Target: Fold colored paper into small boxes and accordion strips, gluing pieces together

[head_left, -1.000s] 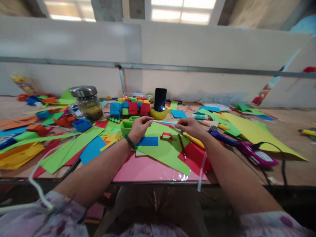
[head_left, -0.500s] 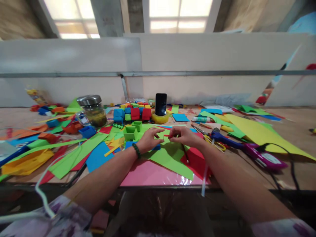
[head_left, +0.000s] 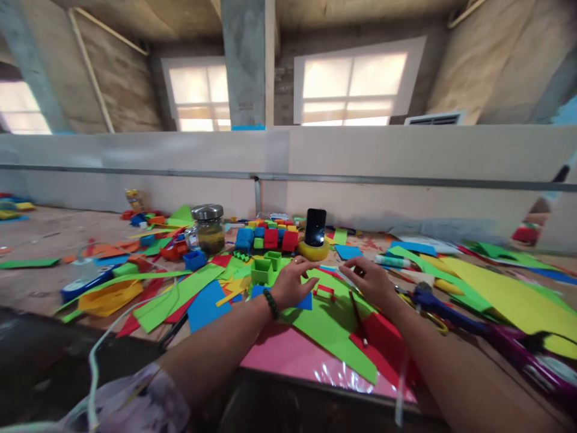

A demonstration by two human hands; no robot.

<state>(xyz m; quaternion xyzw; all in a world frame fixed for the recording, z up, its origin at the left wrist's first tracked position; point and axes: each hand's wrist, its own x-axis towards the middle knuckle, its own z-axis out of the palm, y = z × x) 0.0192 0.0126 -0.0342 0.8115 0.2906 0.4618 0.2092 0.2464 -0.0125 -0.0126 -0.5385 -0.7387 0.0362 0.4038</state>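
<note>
My left hand (head_left: 292, 285), a dark bead bracelet at its wrist, hovers with thumb and fingers apart and nothing between them. Just right of its fingertips a small red and green folded paper piece (head_left: 324, 292) lies on a light green sheet (head_left: 331, 337). My right hand (head_left: 370, 281) is on the other side of that piece, its fingers stretched and loosely spread, and holds nothing I can see. Below it a thin dark stick (head_left: 359, 317) rests across the green sheet and a red sheet (head_left: 383, 349). Green open paper boxes (head_left: 261, 272) stand beyond my left hand.
Behind the hands, a phone (head_left: 315, 227) leans upright in a yellow tape roll (head_left: 314, 250). Colourful paper blocks (head_left: 270, 239) and a lidded glass jar (head_left: 210, 231) stand left of it. On the right lie scissors (head_left: 436, 323), a purple and blue tool (head_left: 487, 337) and yellow paper (head_left: 509, 294).
My hands have moved apart and the fingers have opened. The small red and green piece, earlier between my fingertips, now lies on the green sheet. The camera view has tilted up and shifted left.
</note>
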